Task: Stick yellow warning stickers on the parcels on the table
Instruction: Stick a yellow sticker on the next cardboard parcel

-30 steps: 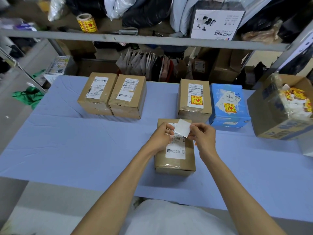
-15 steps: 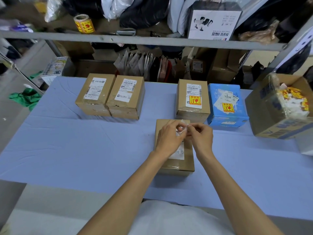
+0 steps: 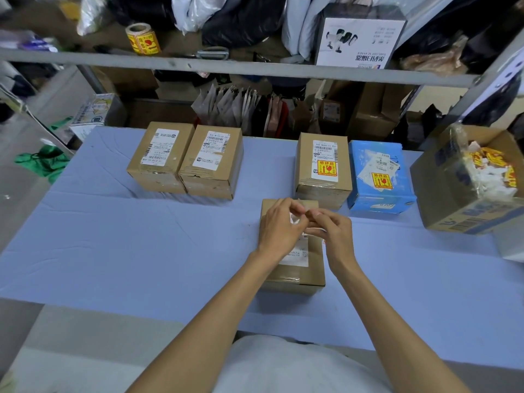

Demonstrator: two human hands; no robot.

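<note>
Small pale sticker slip [image 3: 294,220], colour unclear, mostly hidden, pinched between fingertips of left hand [image 3: 279,229] and right hand [image 3: 336,235]. Both grips narrow, closed on slip. Directly beneath grip: brown cardboard parcel [image 3: 297,269], white label up, on blue-cloth desk [image 3: 113,251]. Just beyond grip: brown taped carton [image 3: 323,191] bearing yellow warning sticker [image 3: 327,167]; blue box [image 3: 381,198] touching its right side, likewise stickered. Beyond-left of grip, well apart: pair of brown white-labelled cartons [image 3: 212,177], side by side. Far right of grip: open carton of sticker scraps [image 3: 453,199].

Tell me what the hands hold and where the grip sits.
Left hand and right hand both pinch a small pale slip at their fingertips, over the near parcel. It is mostly hidden, so the part gripped cannot be told.
</note>
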